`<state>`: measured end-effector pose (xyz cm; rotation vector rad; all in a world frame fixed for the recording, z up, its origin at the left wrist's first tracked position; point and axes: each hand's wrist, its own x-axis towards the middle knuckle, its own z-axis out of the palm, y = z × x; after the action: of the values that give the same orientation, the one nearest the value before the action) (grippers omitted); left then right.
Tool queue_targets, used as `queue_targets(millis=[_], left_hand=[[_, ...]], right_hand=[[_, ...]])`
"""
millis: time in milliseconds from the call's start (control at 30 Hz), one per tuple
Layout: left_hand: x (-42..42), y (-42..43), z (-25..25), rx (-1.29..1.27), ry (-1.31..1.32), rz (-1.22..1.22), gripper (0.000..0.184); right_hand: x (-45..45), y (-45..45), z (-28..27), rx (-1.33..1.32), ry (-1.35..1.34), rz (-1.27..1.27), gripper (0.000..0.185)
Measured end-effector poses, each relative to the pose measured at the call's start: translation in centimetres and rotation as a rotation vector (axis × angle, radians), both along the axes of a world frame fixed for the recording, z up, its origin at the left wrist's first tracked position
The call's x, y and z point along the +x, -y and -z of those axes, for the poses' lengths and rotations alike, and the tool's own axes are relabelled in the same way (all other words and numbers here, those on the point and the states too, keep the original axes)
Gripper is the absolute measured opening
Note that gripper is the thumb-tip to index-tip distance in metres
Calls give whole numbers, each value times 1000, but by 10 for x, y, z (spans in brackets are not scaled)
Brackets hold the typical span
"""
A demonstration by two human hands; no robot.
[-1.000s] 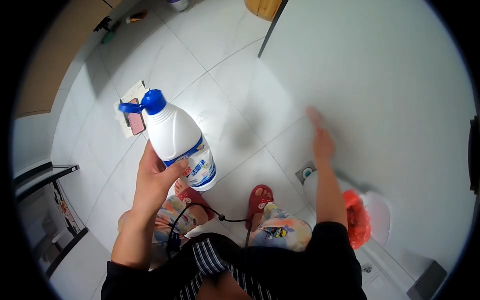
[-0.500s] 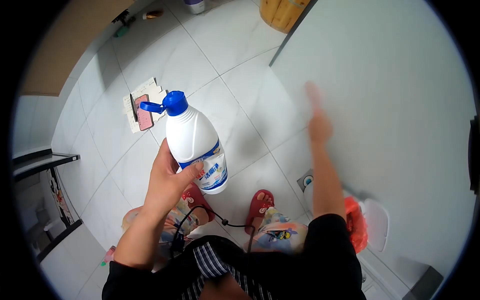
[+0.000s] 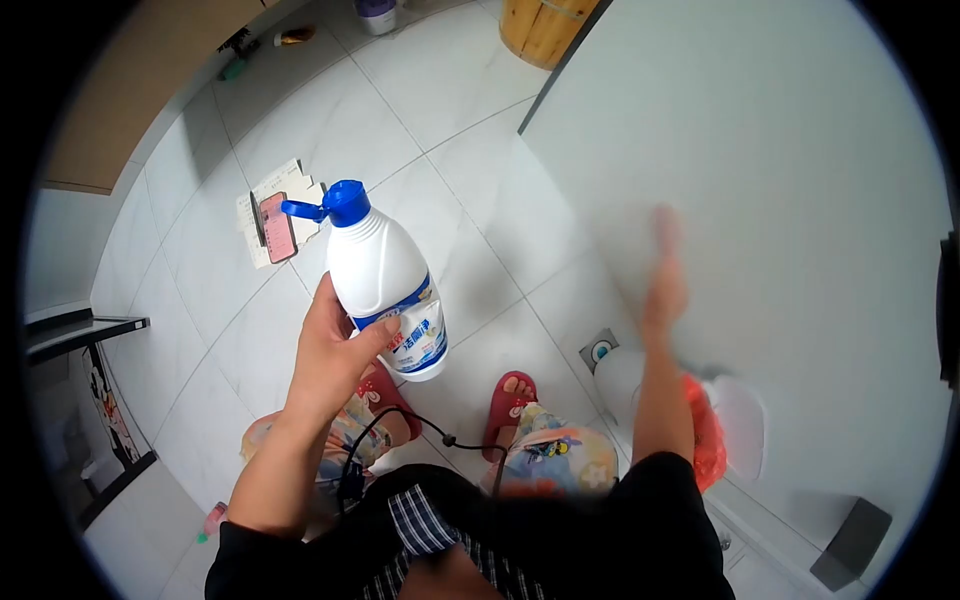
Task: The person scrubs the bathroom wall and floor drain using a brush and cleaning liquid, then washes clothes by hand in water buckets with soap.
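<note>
A white toilet cleaner bottle (image 3: 385, 265) with a blue label is gripped by my left hand (image 3: 335, 345), the thumb lying across the label. Its blue flip cap (image 3: 347, 203) hangs open to the left, and the bottle leans slightly. On the right, my right hand (image 3: 665, 298) is stretched forward against or just in front of a pale, glossy panel (image 3: 790, 240), which shows a faint reflection of it. Motion smears the fingers of that hand, and I cannot tell whether they touch the panel.
Papers (image 3: 280, 180) with a pink phone (image 3: 278, 228) and a dark pen lie on the tiled floor. Behind stands a wooden bucket (image 3: 540, 30). A red plastic bag (image 3: 705, 435) is by my right arm. A dark cable (image 3: 449, 440) crosses above my red slippers (image 3: 508, 410).
My right hand has shifted right and slightly down along the panel. My left hand still holds the bottle, nearly unmoved. The view has turned slightly, sliding the floor items left.
</note>
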<state>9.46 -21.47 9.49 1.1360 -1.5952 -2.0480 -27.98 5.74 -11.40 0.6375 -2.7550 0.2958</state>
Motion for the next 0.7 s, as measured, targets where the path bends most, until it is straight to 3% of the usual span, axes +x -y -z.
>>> queue_targets(millis=[67, 100, 133, 167, 200, 300, 400, 567, 700], left_hand=[[0, -2, 0, 4, 3, -7, 60], [0, -4, 0, 9, 5, -16, 60], [0, -5, 1, 11, 7, -14, 60], [2, -6, 3, 0, 14, -1, 61], [3, -7, 5, -11, 22, 12, 62], [6, -10, 2, 61, 89, -1, 64], [10, -16, 5, 35, 162, -18, 65], [11, -20, 6, 47, 181, -42, 65], [6, -14, 10, -1, 229, -30, 66]], right_hand=[[-3, -14, -44, -172, -371, -81, 31], [0, -18, -62, -168, -369, -79, 31], [4, -21, -78, -334, -195, 14, 30], [4, -22, -84, -498, -18, 107, 28], [-1, -24, -69, -497, -15, 108, 28], [-19, -6, -11, -313, -221, 0, 27], [-14, 40, 36, -243, 21, 33, 33], [-16, 75, 113, 291, 478, 15, 41], [-14, 81, 146, 277, 617, 112, 41]])
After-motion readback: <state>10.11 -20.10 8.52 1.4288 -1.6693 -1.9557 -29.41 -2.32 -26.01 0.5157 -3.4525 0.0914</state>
